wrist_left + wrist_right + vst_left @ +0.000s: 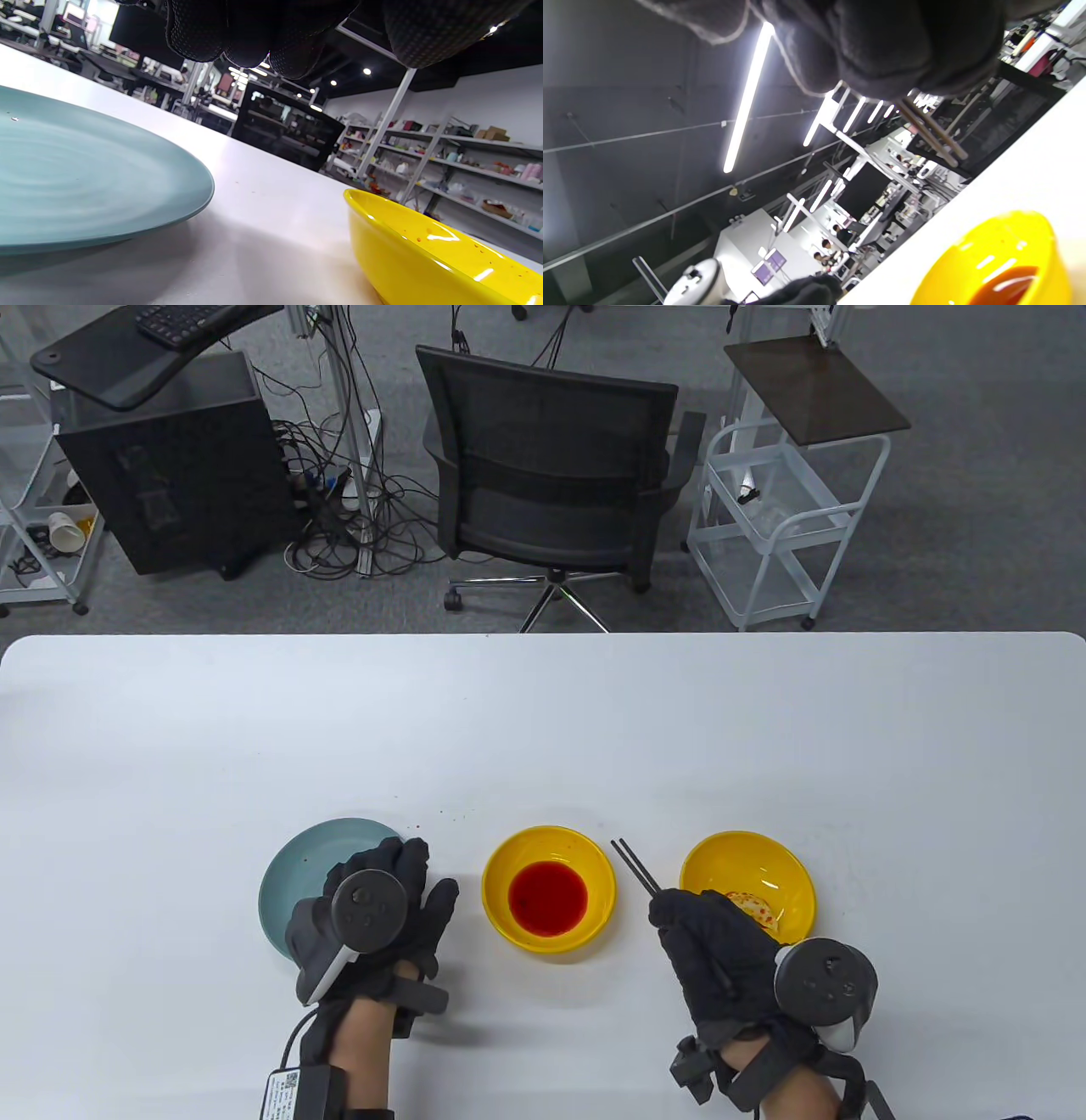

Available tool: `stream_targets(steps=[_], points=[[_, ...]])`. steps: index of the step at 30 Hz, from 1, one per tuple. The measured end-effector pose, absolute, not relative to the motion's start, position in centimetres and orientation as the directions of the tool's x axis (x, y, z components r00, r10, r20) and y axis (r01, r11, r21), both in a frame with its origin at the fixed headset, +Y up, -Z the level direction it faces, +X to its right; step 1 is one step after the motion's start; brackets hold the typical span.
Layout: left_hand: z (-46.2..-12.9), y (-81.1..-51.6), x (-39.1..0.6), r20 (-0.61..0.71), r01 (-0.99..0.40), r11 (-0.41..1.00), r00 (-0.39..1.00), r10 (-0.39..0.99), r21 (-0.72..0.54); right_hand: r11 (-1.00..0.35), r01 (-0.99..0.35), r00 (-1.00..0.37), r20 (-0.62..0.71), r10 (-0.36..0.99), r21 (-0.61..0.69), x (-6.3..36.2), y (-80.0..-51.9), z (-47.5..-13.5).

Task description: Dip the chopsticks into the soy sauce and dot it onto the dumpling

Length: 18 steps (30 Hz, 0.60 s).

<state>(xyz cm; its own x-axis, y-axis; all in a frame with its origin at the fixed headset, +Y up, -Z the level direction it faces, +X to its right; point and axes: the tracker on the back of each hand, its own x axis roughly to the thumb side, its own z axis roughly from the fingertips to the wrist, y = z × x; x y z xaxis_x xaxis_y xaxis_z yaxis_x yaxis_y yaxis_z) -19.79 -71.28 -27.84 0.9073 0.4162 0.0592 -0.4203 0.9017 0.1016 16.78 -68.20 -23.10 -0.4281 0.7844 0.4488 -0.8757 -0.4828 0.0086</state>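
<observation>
A yellow bowl (548, 848) with dark red soy sauce (547, 898) stands in the middle of the table. Right of it, a second yellow bowl (747, 858) holds a pale dumpling (752, 906) with red dots. My right hand (708, 946) grips a pair of dark chopsticks (635, 868); their tips point up-left between the two bowls, above the table. The chopsticks (931, 135) and the sauce bowl (1001, 262) also show in the right wrist view. My left hand (382, 916) rests flat, fingers spread, on the right edge of a blue-grey plate (297, 874).
The white table (543, 729) stretches far behind the dishes. An office chair (551, 475), a white cart (780, 517) and a black cabinet (170, 475) stand on the floor beyond its far edge. The left wrist view shows the plate (85, 169) and sauce bowl's rim (424, 245).
</observation>
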Motion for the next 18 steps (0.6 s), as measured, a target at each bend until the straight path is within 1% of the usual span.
stream_targets(steps=[4, 6, 7, 10, 14, 18], points=[[-27.8, -71.3, -19.2, 0.080, -0.425, 0.901, 0.905, 0.418, 0.093, -0.509, -0.859, -0.438, 0.435, 0.786, 0.056, 16.0, -68.9, -23.3], [-27.9, -71.4, -19.1, 0.085, -0.412, 0.907, 0.910, 0.406, 0.081, -0.535, -0.838, -0.452, 0.415, 0.789, 0.104, 15.3, -69.6, -23.5], [-27.9, -71.5, -19.1, 0.083, -0.411, 0.909, 0.911, 0.405, 0.077, -0.553, -0.820, -0.458, 0.409, 0.789, 0.149, 14.6, -70.1, -23.7], [-28.0, -71.5, -19.2, 0.081, -0.409, 0.910, 0.911, 0.404, 0.066, -0.589, -0.783, -0.486, 0.394, 0.780, 0.200, 13.1, -71.2, -23.9], [-28.0, -71.6, -19.3, 0.072, -0.406, 0.913, 0.912, 0.403, 0.035, -0.630, -0.742, -0.524, 0.388, 0.758, 0.230, 11.9, -72.1, -24.0], [-28.1, -71.6, -19.3, 0.067, -0.393, 0.919, 0.918, 0.390, 0.039, -0.668, -0.706, -0.566, 0.380, 0.731, 0.234, 11.5, -72.5, -24.1]])
